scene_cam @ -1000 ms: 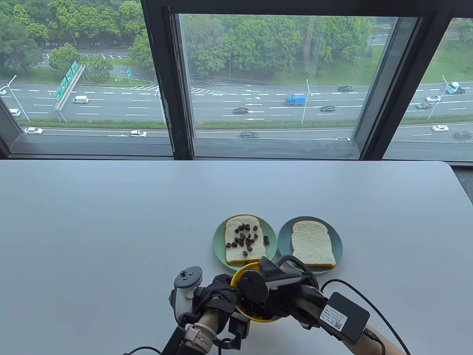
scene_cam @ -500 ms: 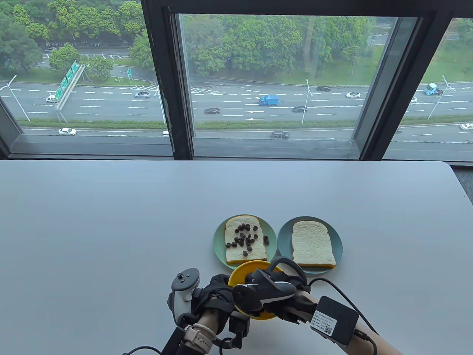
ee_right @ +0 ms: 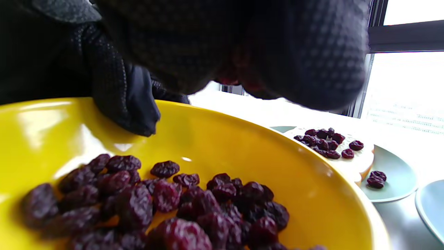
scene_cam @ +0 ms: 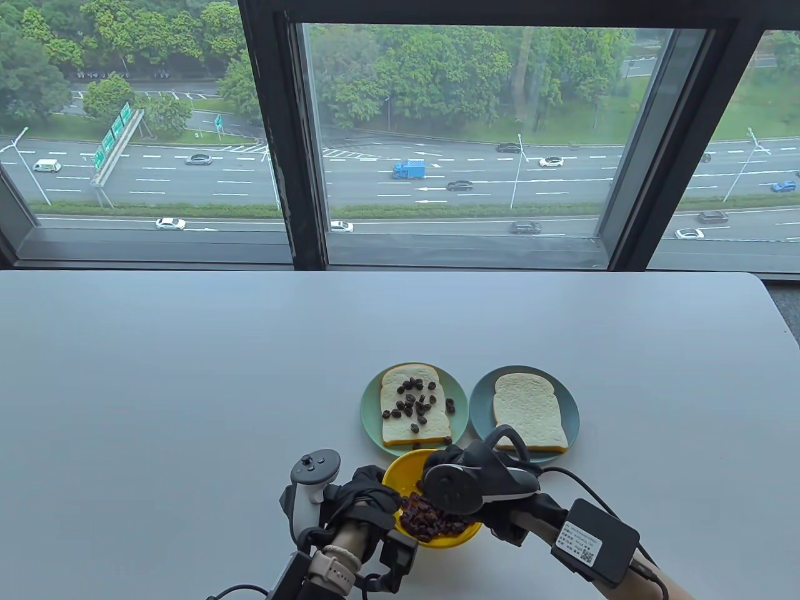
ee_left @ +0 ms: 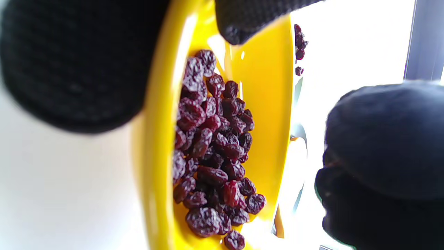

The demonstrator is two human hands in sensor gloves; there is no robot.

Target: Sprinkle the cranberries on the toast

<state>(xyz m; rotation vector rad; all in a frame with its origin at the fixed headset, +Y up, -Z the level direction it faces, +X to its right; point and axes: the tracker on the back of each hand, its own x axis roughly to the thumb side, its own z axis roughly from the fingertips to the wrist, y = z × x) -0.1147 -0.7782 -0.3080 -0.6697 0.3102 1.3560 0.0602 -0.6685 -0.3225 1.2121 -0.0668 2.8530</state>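
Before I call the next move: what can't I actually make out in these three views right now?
- Right hand fingertips: the tracker covers them in the table view; too close and blurred in the right wrist view to tell whether they pinch cranberries.
- Left hand grip on the yellow bowl: only blurred glove at the rim in the left wrist view.
- Plain toast: its near edge is hidden by the right hand's tracker strap; absent from both wrist views.
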